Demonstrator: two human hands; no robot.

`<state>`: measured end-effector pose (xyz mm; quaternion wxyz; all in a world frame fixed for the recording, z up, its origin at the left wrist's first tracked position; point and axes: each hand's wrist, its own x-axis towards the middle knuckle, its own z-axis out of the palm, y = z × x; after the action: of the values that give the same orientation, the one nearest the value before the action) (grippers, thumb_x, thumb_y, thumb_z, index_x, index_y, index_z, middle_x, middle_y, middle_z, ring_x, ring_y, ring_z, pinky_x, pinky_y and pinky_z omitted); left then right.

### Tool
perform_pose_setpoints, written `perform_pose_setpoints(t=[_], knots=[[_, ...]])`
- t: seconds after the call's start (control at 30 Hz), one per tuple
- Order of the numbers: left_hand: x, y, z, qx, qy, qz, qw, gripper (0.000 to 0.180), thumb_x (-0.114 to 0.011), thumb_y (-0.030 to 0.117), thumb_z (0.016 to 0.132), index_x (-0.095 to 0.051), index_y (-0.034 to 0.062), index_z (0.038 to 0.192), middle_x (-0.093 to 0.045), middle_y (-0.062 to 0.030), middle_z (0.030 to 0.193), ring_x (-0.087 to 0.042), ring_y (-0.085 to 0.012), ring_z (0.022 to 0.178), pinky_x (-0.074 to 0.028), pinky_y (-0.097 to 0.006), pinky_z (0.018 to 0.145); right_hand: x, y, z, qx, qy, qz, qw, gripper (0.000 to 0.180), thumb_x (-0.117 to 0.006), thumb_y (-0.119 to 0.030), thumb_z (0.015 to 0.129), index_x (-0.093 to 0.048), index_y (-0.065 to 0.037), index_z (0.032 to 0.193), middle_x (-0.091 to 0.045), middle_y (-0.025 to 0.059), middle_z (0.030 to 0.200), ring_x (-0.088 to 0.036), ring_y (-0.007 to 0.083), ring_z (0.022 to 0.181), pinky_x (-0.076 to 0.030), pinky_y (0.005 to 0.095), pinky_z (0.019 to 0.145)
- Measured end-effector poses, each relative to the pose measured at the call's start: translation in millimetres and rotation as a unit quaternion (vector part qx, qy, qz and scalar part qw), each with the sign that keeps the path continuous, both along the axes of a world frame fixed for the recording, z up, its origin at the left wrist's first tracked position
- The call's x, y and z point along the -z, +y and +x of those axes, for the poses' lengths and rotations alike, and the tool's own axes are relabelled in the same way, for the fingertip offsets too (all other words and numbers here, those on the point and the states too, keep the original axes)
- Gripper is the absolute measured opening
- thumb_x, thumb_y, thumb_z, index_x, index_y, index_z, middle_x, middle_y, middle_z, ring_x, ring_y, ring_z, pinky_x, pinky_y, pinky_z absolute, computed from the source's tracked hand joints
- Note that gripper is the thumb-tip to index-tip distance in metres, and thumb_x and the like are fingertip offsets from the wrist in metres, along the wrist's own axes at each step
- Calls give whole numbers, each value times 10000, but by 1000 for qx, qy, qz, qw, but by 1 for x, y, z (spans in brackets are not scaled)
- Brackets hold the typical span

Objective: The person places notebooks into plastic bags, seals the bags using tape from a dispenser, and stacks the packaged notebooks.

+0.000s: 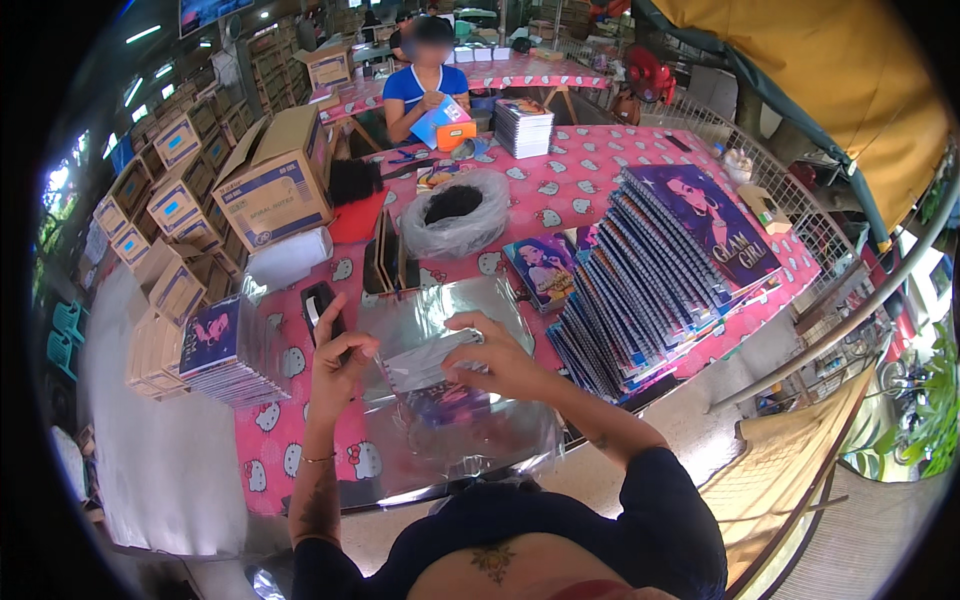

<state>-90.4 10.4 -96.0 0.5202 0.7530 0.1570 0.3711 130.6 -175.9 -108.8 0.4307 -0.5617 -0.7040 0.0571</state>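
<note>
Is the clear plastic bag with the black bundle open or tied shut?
Open: the clear plastic bag spreads wide at the top, leaving the black bundle inside exposed.

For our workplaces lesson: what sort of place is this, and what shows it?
Probably a notebook packing workshop: slanting piles of dark-spined spiral notebooks, stacked brown cardboard boxes, and clear plastic sheeting on a pink patterned table.

Stacked cartons (183,205), piled spiral notebooks (640,290) and a co-worker (425,88) at the table (570,205) show a packing workshop.
</note>
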Motion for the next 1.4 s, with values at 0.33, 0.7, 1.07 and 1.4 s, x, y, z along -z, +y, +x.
perform_pose_setpoints(t=[0.33, 0.7, 1.07, 1.4], knots=[[1, -2, 0, 17, 34, 127, 991, 99, -744, 72, 815, -774, 101, 904, -406, -131, 1501, -368, -267, 1372, -297, -397, 1109, 37, -12, 39, 16, 137, 58, 989, 790, -926, -333, 602, -508, -109, 1234, -520, 99, 1160, -515, 296, 1141, -364, 429, 1022], [15, -5, 66, 67, 72, 316, 944, 177, -797, 98, 761, -785, 187, 913, -323, -122, 1570, -270, -332, 1421, -224, -465, 1148, 38, 10, 17, -78, -65, -4, 995, 523, -819, -278, 699, -678, -125, 1179, -588, 53, 1302, -520, 283, 1231, -338, 464, 1075], [-2, 3, 28, 25, 64, 225, 972, 175, -799, 93, 753, -784, 183, 903, -327, -145, 1562, -287, -332, 1407, -222, -473, 1138, -30, -2, -5, -69, -127, -19, 989, 249, -763, -270, 796, -701, -146, 1003, -582, 43, 1300, -541, 234, 1221, -303, 527, 1095], [-1, 2, 15, 35, 56, 203, 977, 123, -778, 116, 789, -779, 152, 906, -325, -147, 1563, -273, -318, 1408, -220, -459, 1136, -32, -18, 10, -8, 83, 76, 994, 552, -867, -348, 695, -578, -127, 1111, -451, 96, 1240, -453, 255, 1199, -322, 437, 1066]])
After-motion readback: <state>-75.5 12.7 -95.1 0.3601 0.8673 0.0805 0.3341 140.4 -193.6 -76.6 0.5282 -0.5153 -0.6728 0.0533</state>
